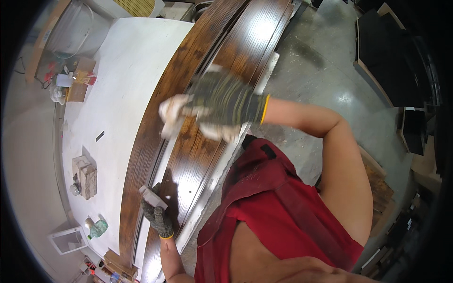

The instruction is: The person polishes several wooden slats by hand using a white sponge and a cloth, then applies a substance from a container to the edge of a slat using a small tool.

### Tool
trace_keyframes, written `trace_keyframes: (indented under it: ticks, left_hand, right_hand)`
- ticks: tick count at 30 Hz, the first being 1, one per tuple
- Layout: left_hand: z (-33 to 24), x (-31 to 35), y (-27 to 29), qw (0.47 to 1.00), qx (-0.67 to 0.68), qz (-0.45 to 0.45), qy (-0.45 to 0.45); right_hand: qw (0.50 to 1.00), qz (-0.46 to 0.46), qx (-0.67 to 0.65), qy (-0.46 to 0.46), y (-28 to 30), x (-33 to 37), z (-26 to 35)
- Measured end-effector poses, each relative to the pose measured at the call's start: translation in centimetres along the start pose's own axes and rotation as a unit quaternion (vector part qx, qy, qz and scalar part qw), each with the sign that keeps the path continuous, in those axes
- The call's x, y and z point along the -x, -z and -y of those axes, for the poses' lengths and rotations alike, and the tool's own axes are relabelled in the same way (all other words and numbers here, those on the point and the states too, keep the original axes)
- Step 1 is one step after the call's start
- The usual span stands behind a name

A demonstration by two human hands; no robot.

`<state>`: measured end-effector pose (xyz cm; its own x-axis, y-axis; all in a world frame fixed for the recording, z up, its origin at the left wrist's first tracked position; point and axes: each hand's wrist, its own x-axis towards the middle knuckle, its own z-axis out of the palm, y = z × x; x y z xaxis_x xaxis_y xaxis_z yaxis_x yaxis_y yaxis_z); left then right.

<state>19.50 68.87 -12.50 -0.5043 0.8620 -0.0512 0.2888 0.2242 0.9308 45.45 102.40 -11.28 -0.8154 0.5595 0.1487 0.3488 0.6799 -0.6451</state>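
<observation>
While pressed down on the dark stained wood boards [198,155], right hand [222,106], gloved and blurred, bunched around a pale cloth [171,113] at the fingertips, over the groove between two boards. Left hand [158,218], also gloved, lower down on the same boards, fingers curled on a small white block [152,196]. Boards lying lengthwise along the white desk [122,70], near its edge beside the concrete floor [330,70]. Further left on the desk: a squarish stone-coloured block [85,175], a green bottle [98,228] and a white open frame [68,239]. Red garment [273,207] below, at the body.
</observation>
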Motion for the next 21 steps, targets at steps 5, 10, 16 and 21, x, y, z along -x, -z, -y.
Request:
trace_keyframes:
  ticks: [5, 10, 16, 21]
  left_hand:
    - [-0.9, -0.1, -0.3, 0.999, -0.029, 0.014, -0.034]
    - [-0.9, 0.0, -0.3, 1.000, -0.010, 0.006, -0.028]
    - [-0.2, 0.2, 0.4, 1.000, -0.016, -0.005, 0.000]
    - [-1.0, 0.1, -0.1, 1.000, -0.013, -0.011, 0.010]
  right_hand:
    - [0.981, -0.090, 0.127, -0.113, 7.6, -1.8, -14.2]
    - [0.834, -0.177, 0.522, -0.036, 14.7, -2.3, -28.1]
    - [0.878, -0.227, 0.305, -0.292, 19.6, -3.8, -34.5]
    - [0.736, -0.079, 0.570, -0.357, 24.6, -2.9, -30.1]
